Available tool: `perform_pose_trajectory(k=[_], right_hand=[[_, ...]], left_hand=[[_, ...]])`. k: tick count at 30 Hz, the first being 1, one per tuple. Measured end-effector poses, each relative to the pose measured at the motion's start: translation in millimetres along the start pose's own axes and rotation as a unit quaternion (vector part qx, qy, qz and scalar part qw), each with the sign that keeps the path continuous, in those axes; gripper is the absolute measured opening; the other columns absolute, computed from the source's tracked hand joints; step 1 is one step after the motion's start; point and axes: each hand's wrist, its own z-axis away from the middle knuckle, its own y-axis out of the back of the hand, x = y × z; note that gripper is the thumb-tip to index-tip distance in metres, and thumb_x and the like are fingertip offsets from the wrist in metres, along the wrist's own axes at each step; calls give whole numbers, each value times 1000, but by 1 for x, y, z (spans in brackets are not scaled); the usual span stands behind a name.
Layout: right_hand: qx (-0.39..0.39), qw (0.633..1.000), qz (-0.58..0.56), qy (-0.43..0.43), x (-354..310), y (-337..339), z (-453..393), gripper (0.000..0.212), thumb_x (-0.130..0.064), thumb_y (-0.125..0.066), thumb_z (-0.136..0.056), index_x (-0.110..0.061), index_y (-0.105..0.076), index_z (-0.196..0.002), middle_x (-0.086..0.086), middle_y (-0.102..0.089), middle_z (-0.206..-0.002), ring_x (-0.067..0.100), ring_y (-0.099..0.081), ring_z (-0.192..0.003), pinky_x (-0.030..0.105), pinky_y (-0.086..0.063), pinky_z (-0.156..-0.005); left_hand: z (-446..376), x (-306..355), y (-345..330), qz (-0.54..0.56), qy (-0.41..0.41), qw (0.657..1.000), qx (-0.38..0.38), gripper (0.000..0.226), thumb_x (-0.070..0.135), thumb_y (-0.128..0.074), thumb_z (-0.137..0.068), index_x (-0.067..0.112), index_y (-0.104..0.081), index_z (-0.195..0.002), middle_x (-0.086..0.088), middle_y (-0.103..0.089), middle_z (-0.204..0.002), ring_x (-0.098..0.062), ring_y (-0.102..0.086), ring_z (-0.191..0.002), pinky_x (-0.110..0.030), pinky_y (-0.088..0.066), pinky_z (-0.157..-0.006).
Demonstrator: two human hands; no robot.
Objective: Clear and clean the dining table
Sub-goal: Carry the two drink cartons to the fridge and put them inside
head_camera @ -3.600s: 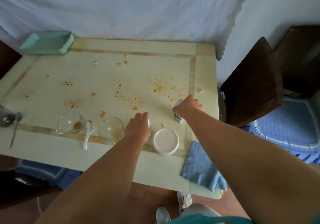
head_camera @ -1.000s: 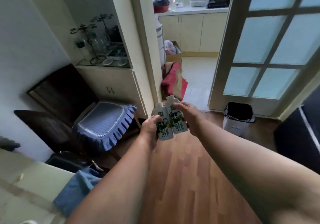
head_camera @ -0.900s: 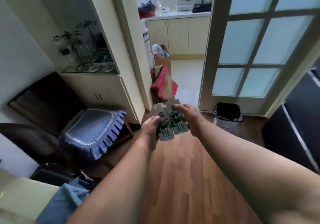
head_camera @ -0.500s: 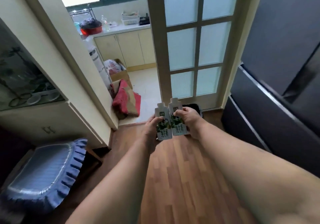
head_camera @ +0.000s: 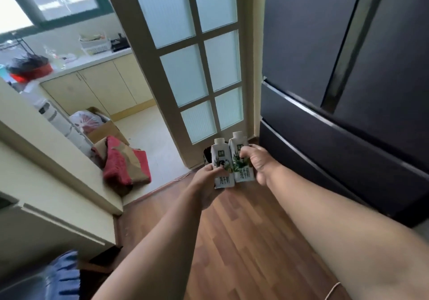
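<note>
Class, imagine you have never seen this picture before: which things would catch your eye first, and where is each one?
First, the two small milk cartons held upright side by side at centre: the left carton in the left hand, the right carton in the right hand. Next, the big dark fridge filling the right side. Then the frosted-glass door behind the cartons, with a red cloth on the floor to its left.

Open wooden floor (head_camera: 243,241) is seen across the lower centre of the frame. The right side is closed off by a dark refrigerator (head_camera: 348,90). At upper centre a glass-paned door (head_camera: 199,67) stands beside an open doorway, whose floor is partly taken up by a red bundle (head_camera: 125,162) and a cardboard box (head_camera: 104,127). The left is blocked by a cream cabinet (head_camera: 46,172).
</note>
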Motion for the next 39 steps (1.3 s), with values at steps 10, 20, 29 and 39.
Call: perform_pose_trajectory(k=[10,20,29,39], right_hand=[[74,994,-58,54,1,-2,-4,16,0,-54,-83,-16,-59,-82,9,-59,-73,24,-55,-66,32,-48,-62],[147,980,-100,92,-23,51,-7,21,6,-52,-83,-15,-57,-83,10,-60,-73,25,-57,-67,34,-48,-65],[162,977,-102,98,-57,112,-52,23,6,-51,-84,-16,-57,-88,12,-60,-83,29,-57,-80,41,-50,-73],[124,982,-111,87,-108,165,-96,33,3,-53,-84,-4,-61,-115,20,-63,-101,33,-61,-91,48,-53,-80]], left_hand=[[-34,8,10,-8,12,996,-86,34,5,-65,-84,21,-63,-114,-16,-65,-120,-32,-60,-117,-49,-51,-97],[-65,22,-59,-87,-9,982,-167,46,14,-79,-69,23,-63,-110,-6,-73,-104,-25,-66,-105,-40,-48,-96],[-120,52,-121,-178,-72,966,-170,28,6,-77,-78,23,-65,-96,4,-75,-82,-10,-71,-75,-25,-58,-68],[-177,87,-186,-190,-55,969,-149,24,7,-79,-76,21,-66,-90,3,-75,-76,-2,-70,-61,-16,-52,-53]])
